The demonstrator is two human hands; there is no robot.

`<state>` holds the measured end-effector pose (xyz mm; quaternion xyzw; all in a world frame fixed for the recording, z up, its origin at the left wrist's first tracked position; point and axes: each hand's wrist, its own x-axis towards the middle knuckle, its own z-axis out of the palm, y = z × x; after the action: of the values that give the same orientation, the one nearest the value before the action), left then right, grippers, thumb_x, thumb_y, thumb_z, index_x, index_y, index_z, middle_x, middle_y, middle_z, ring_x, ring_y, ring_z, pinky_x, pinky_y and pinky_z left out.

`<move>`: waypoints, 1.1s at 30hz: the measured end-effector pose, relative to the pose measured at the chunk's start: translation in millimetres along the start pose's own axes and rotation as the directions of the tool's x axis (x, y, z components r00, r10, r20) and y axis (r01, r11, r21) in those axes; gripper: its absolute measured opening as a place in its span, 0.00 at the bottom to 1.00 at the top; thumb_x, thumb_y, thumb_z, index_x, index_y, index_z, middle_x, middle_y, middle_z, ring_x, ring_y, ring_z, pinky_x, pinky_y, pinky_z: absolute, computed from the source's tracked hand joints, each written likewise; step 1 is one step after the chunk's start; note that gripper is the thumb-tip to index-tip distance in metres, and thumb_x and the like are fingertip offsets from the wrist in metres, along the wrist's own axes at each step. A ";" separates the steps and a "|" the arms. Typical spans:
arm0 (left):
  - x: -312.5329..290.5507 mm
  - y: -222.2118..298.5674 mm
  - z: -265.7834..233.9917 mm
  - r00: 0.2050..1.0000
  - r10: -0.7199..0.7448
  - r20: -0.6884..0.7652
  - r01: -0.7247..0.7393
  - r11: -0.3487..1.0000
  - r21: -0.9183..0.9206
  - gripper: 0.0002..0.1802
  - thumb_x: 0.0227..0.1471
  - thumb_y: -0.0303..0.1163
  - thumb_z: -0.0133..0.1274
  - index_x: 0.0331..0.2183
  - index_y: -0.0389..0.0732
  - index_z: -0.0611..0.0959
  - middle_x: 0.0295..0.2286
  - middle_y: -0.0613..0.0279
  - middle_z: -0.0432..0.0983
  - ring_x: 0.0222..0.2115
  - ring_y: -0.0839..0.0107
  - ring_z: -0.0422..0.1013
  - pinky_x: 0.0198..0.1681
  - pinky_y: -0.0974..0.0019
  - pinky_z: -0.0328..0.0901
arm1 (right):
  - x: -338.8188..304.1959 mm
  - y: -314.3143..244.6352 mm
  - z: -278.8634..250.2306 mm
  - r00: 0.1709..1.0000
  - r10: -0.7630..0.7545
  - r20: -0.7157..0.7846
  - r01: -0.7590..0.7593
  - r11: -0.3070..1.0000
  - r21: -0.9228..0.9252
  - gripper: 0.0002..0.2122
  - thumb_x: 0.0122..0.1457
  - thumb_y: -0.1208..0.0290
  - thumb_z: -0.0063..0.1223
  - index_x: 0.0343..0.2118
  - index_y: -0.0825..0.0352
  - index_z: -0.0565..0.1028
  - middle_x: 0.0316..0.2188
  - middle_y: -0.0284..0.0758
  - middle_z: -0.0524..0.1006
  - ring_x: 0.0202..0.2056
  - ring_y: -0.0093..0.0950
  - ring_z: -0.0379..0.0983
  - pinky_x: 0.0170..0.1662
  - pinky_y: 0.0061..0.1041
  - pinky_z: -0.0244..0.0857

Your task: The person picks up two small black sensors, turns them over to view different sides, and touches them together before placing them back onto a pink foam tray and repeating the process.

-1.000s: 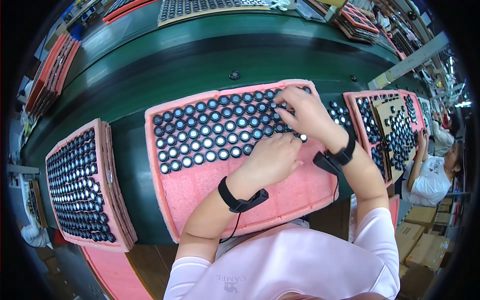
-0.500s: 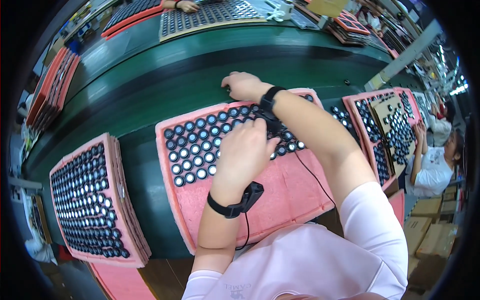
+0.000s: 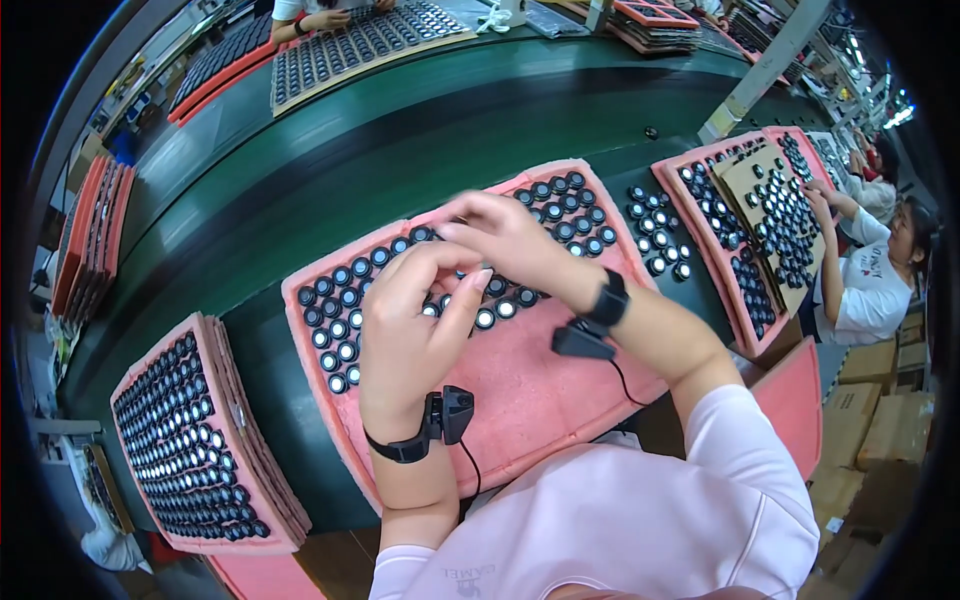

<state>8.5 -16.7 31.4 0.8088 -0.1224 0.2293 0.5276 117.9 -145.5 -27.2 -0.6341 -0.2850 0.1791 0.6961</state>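
In front of me lies a pink foam tray (image 3: 520, 390), with rows of small black round parts with pale tops (image 3: 338, 330) in its far half. My left hand (image 3: 410, 315) is over the middle rows, its thumb and forefinger pinched close together; anything between them is too small to make out. Just beyond and to the right is my right hand (image 3: 510, 240), bent toward the left fingertips and smeared by motion. Whether it holds something cannot be told. Both hands cover some of the parts below them.
At left stands a stack of filled pink trays (image 3: 245, 410). Loose black parts (image 3: 655, 230) lie right of my tray, before another tray and a cardboard sheet of parts (image 3: 780, 215). A green belt (image 3: 400, 150) runs beyond. A co-worker (image 3: 875, 275) works at right.
My right hand has come back from the green belt beyond the tray's far edge to beside my left hand. The left hand has turned to a pinch. The whole view has shifted.
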 end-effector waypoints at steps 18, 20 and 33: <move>3.5 -19.9 55.1 0.991 -0.070 0.117 0.090 0.980 -0.178 0.11 0.46 0.23 0.60 0.35 0.35 0.80 0.34 0.58 0.74 0.30 0.74 0.70 0.31 0.73 0.66 | -91.8 0.6 -48.7 0.865 -0.495 -0.079 0.448 0.835 -0.320 0.14 0.49 0.82 0.61 0.39 0.69 0.74 0.39 0.37 0.71 0.40 0.28 0.70 0.44 0.25 0.66; 5.3 -20.1 58.2 0.971 -0.071 0.229 0.094 0.991 -0.091 0.15 0.43 0.24 0.62 0.37 0.35 0.79 0.35 0.58 0.74 0.31 0.73 0.70 0.32 0.72 0.67 | -91.7 -1.4 -49.6 0.843 -0.529 -0.097 0.464 0.807 -0.365 0.15 0.48 0.81 0.62 0.39 0.68 0.74 0.39 0.37 0.71 0.40 0.29 0.70 0.44 0.25 0.66; 2.5 -20.4 63.7 0.978 -0.048 0.203 0.071 0.992 -0.104 0.24 0.38 0.26 0.63 0.42 0.36 0.78 0.38 0.59 0.73 0.38 0.70 0.70 0.40 0.70 0.66 | -88.5 4.8 -49.2 0.871 -0.435 -0.231 0.397 0.897 -0.194 0.20 0.45 0.89 0.53 0.43 0.66 0.71 0.43 0.37 0.67 0.38 0.24 0.69 0.41 0.22 0.67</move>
<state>35.0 -66.1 -5.2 0.8006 -0.1631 0.1236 0.5632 80.7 -237.4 -48.6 -0.6234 -0.3298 -0.0830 0.7041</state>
